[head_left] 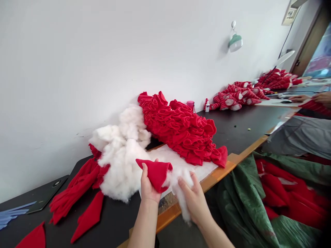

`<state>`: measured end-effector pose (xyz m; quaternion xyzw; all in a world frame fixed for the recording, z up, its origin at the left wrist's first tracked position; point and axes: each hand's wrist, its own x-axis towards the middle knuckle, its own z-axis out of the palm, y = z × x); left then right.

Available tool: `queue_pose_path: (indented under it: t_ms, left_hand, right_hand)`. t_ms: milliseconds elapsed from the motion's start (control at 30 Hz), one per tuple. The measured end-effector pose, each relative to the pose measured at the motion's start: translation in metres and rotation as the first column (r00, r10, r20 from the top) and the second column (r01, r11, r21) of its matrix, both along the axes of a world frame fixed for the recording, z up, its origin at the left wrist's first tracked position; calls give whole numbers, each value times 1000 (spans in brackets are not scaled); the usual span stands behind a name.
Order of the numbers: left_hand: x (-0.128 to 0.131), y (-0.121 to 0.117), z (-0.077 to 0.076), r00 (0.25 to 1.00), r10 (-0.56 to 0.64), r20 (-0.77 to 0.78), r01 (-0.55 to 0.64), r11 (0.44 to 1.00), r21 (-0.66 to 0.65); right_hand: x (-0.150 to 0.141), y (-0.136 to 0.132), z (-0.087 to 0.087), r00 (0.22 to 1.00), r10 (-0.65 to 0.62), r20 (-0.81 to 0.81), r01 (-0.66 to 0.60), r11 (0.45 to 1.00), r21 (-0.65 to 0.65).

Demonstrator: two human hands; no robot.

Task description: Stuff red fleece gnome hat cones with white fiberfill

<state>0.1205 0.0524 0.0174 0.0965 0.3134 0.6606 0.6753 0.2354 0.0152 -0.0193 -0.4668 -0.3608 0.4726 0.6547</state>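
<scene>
My left hand is wrapped around a red cone-shaped fabric piece, its pointed end to the left and its open mouth to the right. White stuffing is gripped in my right hand just beside that mouth, and some of it reaches the opening. A strand of the stuffing hangs below my right fingers. Behind my left hand lies a large heap of white fiberfill. Past both hands rises a big pile of red fabric pieces.
Loose red pieces, a phone and blue strips lie on the black table at left. A green sack holding red fabric stands below the table's right edge. Striped red stuffed pieces and a co-worker's hands are farther right.
</scene>
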Motion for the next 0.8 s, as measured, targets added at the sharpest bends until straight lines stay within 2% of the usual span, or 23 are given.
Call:
queue_pose_path:
  t_ms: [33, 100, 133, 200, 233, 300, 367, 400, 500, 567, 600, 667, 733, 800]
  left_hand:
    - [2, -6, 2, 1000, -14, -9, 14, 1000, 8]
    - [3, -17, 6, 999, -37, -28, 38, 999, 35]
    - [1, -21, 8, 999, -41, -33, 43, 998, 50]
    - [-6, -30, 12, 999, -47, -24, 48, 997, 56]
    - [-11, -33, 12, 998, -59, -15, 60, 997, 50]
    - [-19, -40, 11, 995, -96, -12, 97, 994, 42]
    - [-23, -46, 7, 994, -106, -38, 108, 992, 64]
    - [-23, -49, 3, 996, -72, -60, 77, 993, 91]
    - [-22, -55, -8, 995, 62, -84, -50, 989, 142]
    - [-24, -57, -13, 997, 65, -41, -59, 988, 140]
    - [-26, -58, -15, 999, 43, -11, -41, 990, 137]
    - [-33, -59, -16, 998, 49, 32, -53, 989, 138]
    - [-41, -60, -17, 994, 99, 49, -105, 988, 118]
    - [-48, -61, -17, 993, 94, 69, -100, 991, 88]
  right_hand:
    - [-7, -1, -5, 987, -68, 144, 54, 993, 105]
    - [-19, -3, -14, 887, -226, 402, 76, 931, 357]
    - [-22, -6, -17, 822, -285, 494, 28, 885, 464]
    - [-27, -16, -21, 706, -327, 628, -159, 791, 591]
    - [-28, -22, -20, 650, -317, 691, -274, 750, 602]
    - [-29, -30, -15, 528, -247, 812, -505, 677, 535]
    - [-32, -27, -6, 440, -187, 878, -636, 625, 452]
    - [-34, -22, -2, 425, -192, 884, -660, 603, 448]
    - [-44, -2, 7, 442, -299, 846, -662, 527, 533]
    - [-51, 6, 7, 470, -312, 826, -668, 485, 564]
    - [-54, 7, 6, 496, -291, 818, -662, 482, 574]
    - [-59, 4, 2, 575, -248, 779, -604, 514, 609]
    - [-63, -3, -3, 675, -254, 693, -471, 575, 669]
    - [-67, -12, -6, 736, -285, 614, -342, 626, 701]
